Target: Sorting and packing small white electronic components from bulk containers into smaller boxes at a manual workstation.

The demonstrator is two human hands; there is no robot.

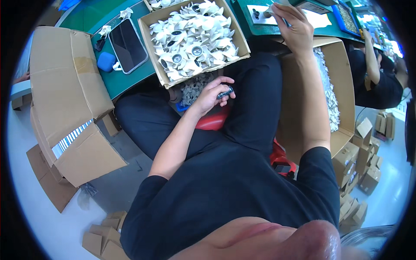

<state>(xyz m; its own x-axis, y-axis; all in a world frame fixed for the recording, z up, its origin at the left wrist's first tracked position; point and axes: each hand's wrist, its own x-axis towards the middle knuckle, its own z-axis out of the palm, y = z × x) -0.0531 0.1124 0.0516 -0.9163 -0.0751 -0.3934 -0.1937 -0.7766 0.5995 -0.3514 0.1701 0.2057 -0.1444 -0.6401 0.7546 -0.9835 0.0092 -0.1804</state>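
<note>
My left hand (214,93) is over my lap, fingers curled round a small dark cylindrical part (224,92) with a shiny face. My right hand (296,27) reaches up to the bench, its thumb and fingers pinched together at a small white piece (270,8) whose shape is mostly hidden. Just below those fingertips stands a small fixture with dark posts (256,15) on a white plate. Ahead of my left hand, an open cardboard box (164,77) is heaped with white fan blades (197,37), some showing dark round hubs.
A phone (128,45) and a blue earphone case (106,62) lie on the green bench (113,82). To my right, a tall carton (299,108) holds more white parts. Large cartons (65,73) stand at left. Another person's arm (371,58) shows at far right.
</note>
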